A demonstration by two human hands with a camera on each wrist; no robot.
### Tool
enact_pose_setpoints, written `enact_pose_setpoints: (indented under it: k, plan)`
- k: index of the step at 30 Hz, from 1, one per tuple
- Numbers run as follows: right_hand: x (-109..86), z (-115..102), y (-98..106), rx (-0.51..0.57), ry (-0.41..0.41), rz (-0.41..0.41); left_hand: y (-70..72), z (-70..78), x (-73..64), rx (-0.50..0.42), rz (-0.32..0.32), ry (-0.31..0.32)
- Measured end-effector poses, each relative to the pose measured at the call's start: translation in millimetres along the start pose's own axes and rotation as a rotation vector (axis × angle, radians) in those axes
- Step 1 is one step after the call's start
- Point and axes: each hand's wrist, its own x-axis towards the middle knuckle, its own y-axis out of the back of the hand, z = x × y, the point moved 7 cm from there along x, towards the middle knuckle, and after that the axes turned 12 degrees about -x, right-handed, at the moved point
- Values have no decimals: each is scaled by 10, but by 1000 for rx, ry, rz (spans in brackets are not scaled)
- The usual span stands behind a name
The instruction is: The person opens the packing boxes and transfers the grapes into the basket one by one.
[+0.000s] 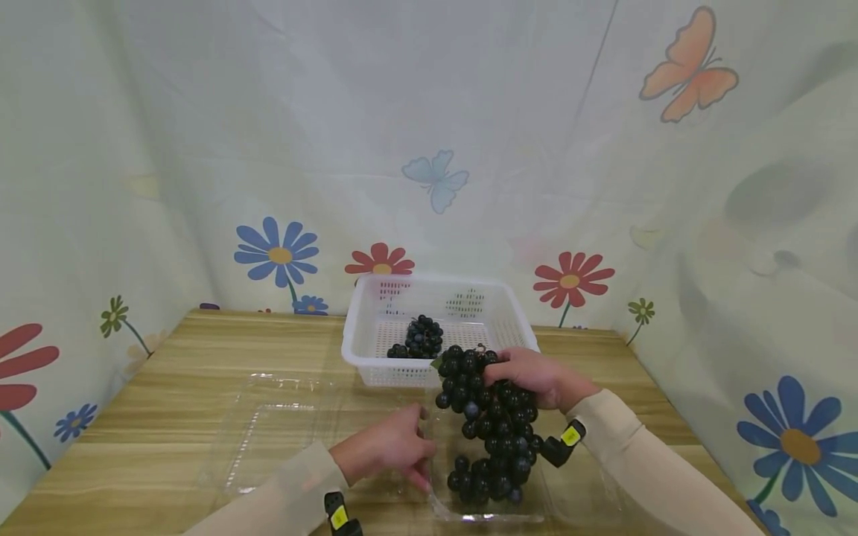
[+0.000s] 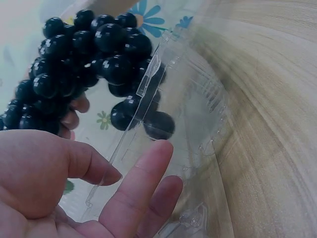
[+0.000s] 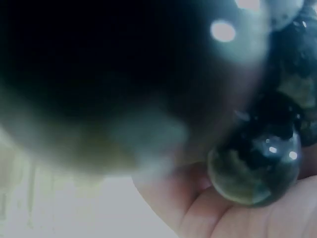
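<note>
My right hand [image 1: 529, 376] grips a large bunch of black grapes [image 1: 499, 424] near its top. The bunch hangs over a clear plastic clamshell box [image 1: 488, 516], and its lowest grapes are down within the box's outline. In the right wrist view, blurred grapes [image 3: 252, 163] fill most of the picture, with fingers below them. My left hand [image 1: 401, 444] is at the box's left side. In the left wrist view, the left thumb and fingers [image 2: 141, 183] pinch the rim of the clear box [image 2: 193, 104], with the grapes [image 2: 94, 59] hanging beyond.
A white perforated basket [image 1: 439, 365] stands at the back of the wooden table [image 1: 167, 402], with a smaller bunch of black grapes [image 1: 424, 337] inside. Another clear plastic container [image 1: 261, 439] lies on the left. A patterned curtain [image 1: 335, 134] surrounds the table.
</note>
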Motion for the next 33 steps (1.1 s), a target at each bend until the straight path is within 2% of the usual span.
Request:
enact_pose_setpoints:
  k: [8, 17, 22, 33]
  plan:
    - [-25, -172, 151, 17, 37, 14, 13, 4, -33, -2, 7, 8]
    - [-22, -406, 462, -4, 22, 80, 7, 1, -23, -4, 16, -17]
    - [-3, -538, 637, -21, 33, 124, 5, -5, -16, -8, 15, -10]
    - [153, -787, 977, 30, 50, 201, -6, 23, -29, 6, 16, -18]
